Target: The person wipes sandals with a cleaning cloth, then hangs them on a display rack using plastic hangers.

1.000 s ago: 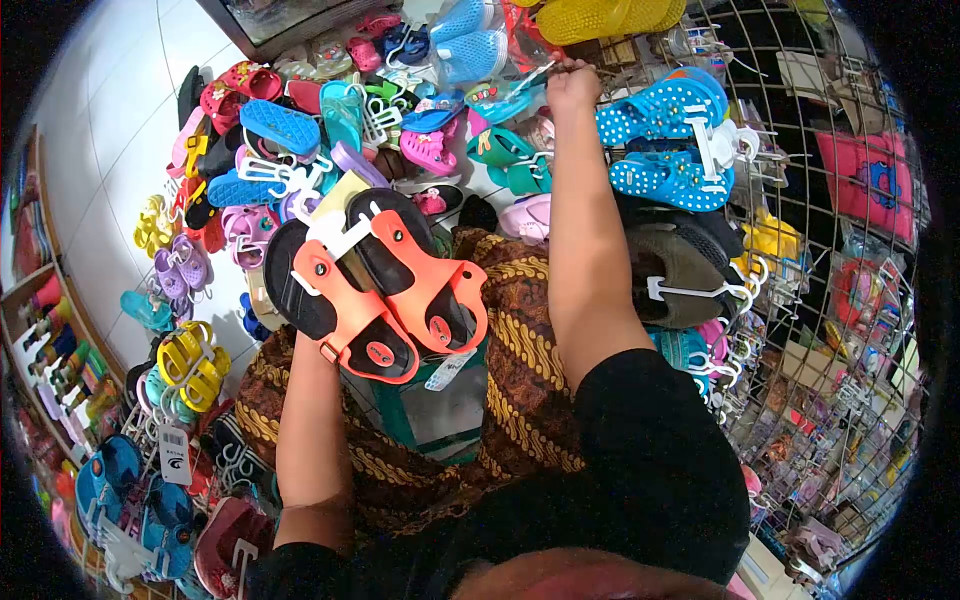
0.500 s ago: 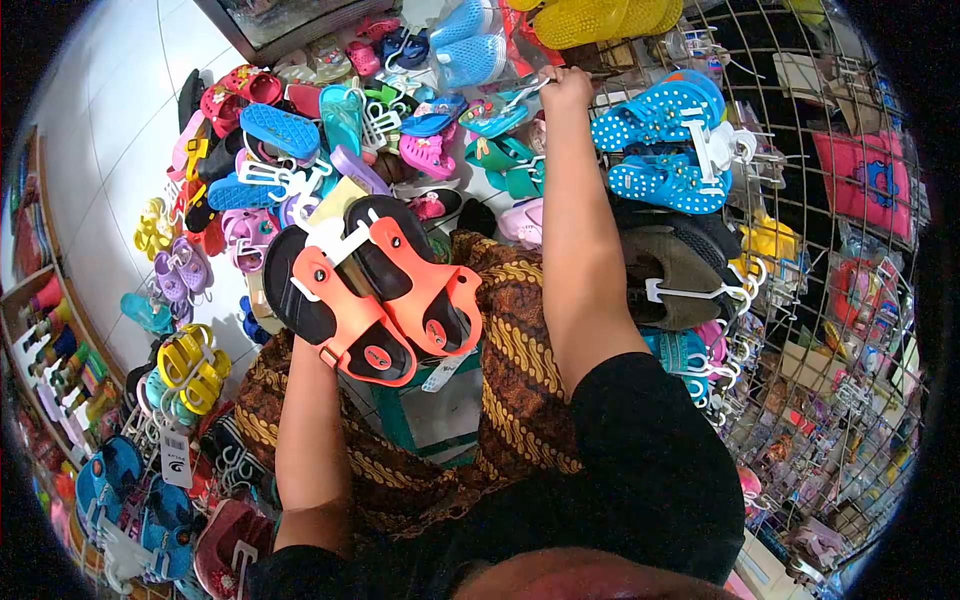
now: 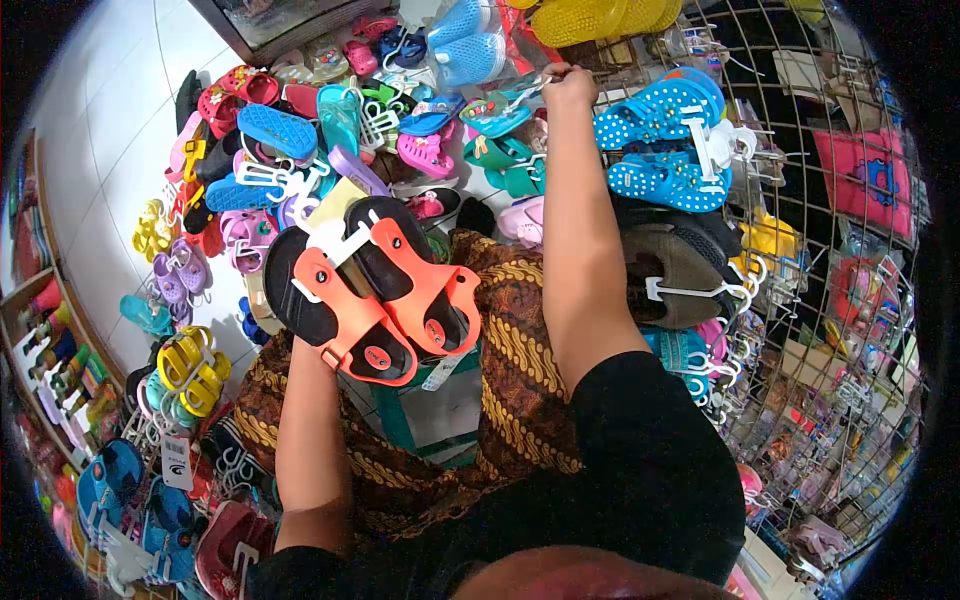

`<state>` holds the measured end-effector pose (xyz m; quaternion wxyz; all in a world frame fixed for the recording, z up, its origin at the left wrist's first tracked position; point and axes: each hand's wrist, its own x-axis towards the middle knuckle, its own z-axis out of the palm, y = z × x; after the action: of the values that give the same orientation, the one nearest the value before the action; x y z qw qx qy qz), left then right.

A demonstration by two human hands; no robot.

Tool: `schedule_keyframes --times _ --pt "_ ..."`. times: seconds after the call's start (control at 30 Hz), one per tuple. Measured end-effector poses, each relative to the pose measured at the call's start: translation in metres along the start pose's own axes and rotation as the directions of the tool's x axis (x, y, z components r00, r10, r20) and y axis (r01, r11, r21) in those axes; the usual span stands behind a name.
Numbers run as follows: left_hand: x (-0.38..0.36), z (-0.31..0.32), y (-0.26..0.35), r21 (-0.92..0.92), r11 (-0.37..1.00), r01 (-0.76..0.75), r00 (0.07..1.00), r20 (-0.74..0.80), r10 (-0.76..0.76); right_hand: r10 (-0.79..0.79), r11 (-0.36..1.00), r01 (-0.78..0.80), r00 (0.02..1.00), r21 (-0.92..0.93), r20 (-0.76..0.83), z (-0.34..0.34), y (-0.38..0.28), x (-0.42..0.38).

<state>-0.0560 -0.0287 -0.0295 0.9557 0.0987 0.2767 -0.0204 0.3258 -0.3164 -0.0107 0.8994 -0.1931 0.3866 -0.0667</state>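
Note:
A pair of orange and black sandals (image 3: 375, 330) on a white hanger lies over my left forearm's end, hiding my left hand and its fingers. Stretched forward, my right hand (image 3: 569, 86) is closed round the white hanger of teal sandals (image 3: 497, 115). Beside that hand are light blue mesh shoes (image 3: 468, 55) and yellow sandals (image 3: 600, 20) in clear wrapping. Blue polka-dot clogs (image 3: 665, 150) hang to the right of my right forearm.
Many children's shoes, among them blue sandals (image 3: 277, 130) and red clogs (image 3: 218, 108), are heaped on the white tiled floor (image 3: 95, 130). A wire rack (image 3: 800, 200) with goods stands at right. Yellow sandals (image 3: 193, 368) hang at lower left.

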Motion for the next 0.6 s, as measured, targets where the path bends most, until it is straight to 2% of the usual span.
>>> schedule_keyframes --times 0.03,0.13,0.23,0.33,0.47,0.5,0.6 --pt "-0.001 0.0 0.001 0.0 1.0 -0.002 1.0 -0.003 0.002 -0.043 0.999 0.044 0.998 0.007 -0.037 0.003 0.002 -0.001" --pt "-0.001 -0.001 0.001 -0.005 1.0 -0.002 1.0 -0.001 0.002 -0.139 0.981 0.145 0.989 -0.131 0.05 0.002 0.0 -0.004" --pt "0.0 0.0 0.002 -0.005 1.0 -0.004 1.0 0.003 0.004 -0.198 0.959 0.206 0.978 -0.195 0.061 -0.008 -0.005 0.011" --pt "0.0 0.0 0.003 -0.005 1.0 -0.004 1.0 0.006 0.004 -0.151 0.958 0.175 0.981 -0.225 0.12 -0.019 -0.026 0.043" --pt "0.0 0.0 0.003 0.0 1.0 0.002 1.0 0.01 -0.002 -0.295 0.919 0.24 0.945 -0.314 -0.143 0.018 -0.01 0.004" --pt "-0.001 0.0 0.005 -0.001 1.0 0.002 1.0 0.011 -0.002 -0.327 0.876 0.238 0.932 -0.42 -0.154 0.022 -0.007 -0.006" --pt "-0.001 0.001 0.01 0.005 1.0 0.003 1.0 0.016 -0.003 -0.293 0.936 0.27 0.953 -0.225 -0.076 0.021 -0.01 -0.016"
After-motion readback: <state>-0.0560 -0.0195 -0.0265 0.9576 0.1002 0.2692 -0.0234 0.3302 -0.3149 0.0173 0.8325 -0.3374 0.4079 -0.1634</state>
